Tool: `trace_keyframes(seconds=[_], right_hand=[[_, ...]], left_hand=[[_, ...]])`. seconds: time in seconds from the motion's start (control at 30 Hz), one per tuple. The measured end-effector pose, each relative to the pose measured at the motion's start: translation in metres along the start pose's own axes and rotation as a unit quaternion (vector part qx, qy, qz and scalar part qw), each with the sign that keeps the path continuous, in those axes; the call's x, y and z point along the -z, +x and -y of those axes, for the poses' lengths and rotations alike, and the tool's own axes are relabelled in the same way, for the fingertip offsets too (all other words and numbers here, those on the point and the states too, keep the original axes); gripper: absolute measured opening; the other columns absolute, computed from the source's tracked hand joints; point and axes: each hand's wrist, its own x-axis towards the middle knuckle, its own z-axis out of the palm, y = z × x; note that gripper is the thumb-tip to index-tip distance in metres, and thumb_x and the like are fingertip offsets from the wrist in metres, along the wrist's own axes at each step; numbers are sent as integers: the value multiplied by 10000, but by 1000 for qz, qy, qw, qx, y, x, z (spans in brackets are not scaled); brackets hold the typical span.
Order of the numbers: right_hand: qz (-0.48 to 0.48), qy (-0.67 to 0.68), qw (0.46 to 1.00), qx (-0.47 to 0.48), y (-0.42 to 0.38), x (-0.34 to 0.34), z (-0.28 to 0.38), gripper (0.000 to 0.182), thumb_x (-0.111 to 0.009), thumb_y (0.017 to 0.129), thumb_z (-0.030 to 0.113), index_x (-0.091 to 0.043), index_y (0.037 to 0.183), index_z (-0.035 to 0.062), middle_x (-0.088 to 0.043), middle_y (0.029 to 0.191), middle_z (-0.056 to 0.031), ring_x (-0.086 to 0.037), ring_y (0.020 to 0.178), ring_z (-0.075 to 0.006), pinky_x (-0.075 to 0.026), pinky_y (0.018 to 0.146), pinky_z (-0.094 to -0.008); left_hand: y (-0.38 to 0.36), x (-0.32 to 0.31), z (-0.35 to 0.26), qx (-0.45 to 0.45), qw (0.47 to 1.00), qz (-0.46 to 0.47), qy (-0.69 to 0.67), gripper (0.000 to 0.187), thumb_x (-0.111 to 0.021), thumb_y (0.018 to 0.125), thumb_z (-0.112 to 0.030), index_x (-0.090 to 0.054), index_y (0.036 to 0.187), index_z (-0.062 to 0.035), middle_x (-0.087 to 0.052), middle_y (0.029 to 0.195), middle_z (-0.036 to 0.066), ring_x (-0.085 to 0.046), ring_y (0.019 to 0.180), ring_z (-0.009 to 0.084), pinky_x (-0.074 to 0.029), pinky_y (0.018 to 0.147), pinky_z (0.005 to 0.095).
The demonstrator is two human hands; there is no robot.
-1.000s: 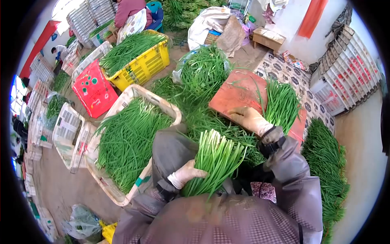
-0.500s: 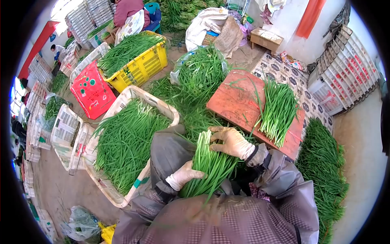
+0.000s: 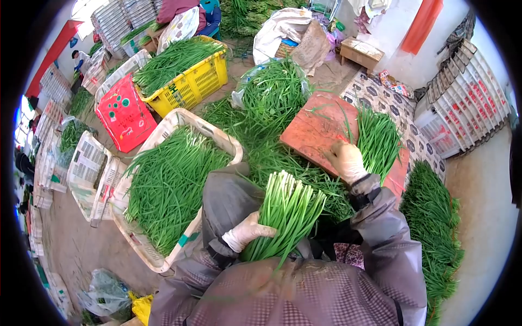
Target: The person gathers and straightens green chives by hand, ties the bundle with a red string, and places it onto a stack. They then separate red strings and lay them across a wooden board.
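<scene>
My left hand [image 3: 249, 232], in a pale glove, is closed round a bunch of garlic chives [image 3: 288, 209] held over my lap. The white cut ends of the bunch point up and away from me, fanned slightly apart. My right hand [image 3: 346, 160], gloved too, is over the red board [image 3: 318, 127], just left of a pile of chives [image 3: 378, 142] lying on it. Its fingers are curled together and point down-left; whatever they may hold is hidden.
A white crate [image 3: 231, 142] full of chives stands at my left, a yellow crate [image 3: 187, 87] behind it. Loose chives and a filled plastic bag [image 3: 274, 92] lie ahead. Bundled chives [image 3: 432, 239] line the floor at right, near stacked white crates [image 3: 462, 103]. A person [image 3: 185, 16] sits at the back.
My right hand has left the bunch and moved up and right to the board beside the chive pile. My left hand keeps its hold; the bunch's white ends are now more spread.
</scene>
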Motion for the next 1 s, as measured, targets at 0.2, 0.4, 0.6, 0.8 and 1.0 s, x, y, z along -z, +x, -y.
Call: trace_keyframes(seconds=[0.2, 0.4, 0.6, 0.8, 1.0], right_hand=[[447, 121, 884, 66, -42, 15, -10, 1038, -812, 687, 384, -272, 1497, 25, -390, 1469, -245, -509, 1263, -359, -419, 1048, -383], [199, 629, 752, 1, -54, -1, 30, 893, -666, 892, 418, -167, 1525, 33, -417, 1450, -186, -441, 1305, -240, -343, 1090, -353], [205, 272, 936, 89, -31, 37, 91, 530, -774, 752, 404, -652, 1078, 4, -667, 950, -141, -630, 898, -204, -490, 826, -315], [312, 415, 849, 98, -21, 10, 75, 387, -747, 751, 349, -675, 957, 29, -663, 836, -96, -614, 835, -198, -475, 773, -343], [229, 310, 915, 119, -22, 2, 76, 254, -605, 837, 296, -705, 918, 77, -663, 808, -188, -645, 772, -360, -507, 720, -424]], left_hand=[[-1, -2, -3, -10, 1000, -9, -17, 719, -766, 754, -201, -456, 1371, 0, -600, 1257, 77, -558, 1133, 170, -423, 1011, 324], [1, -2, -1, -7, 1000, -6, -8, 711, -761, 758, -192, -452, 1369, -5, -597, 1256, 69, -557, 1130, 165, -423, 1009, 325], [-2, -8, -6, -2, 1000, -19, -1, 741, -784, 748, -216, -443, 1372, -9, -600, 1236, 57, -557, 1122, 159, -431, 997, 325], [-3, -2, 2, -7, 1000, -15, -24, 756, -805, 748, -250, -446, 1370, -13, -607, 1230, 52, -559, 1118, 150, -438, 988, 316], [-2, -4, -2, -15, 1000, -16, -19, 762, -808, 748, -257, -444, 1370, -8, -605, 1241, 59, -556, 1124, 151, -437, 989, 315]])
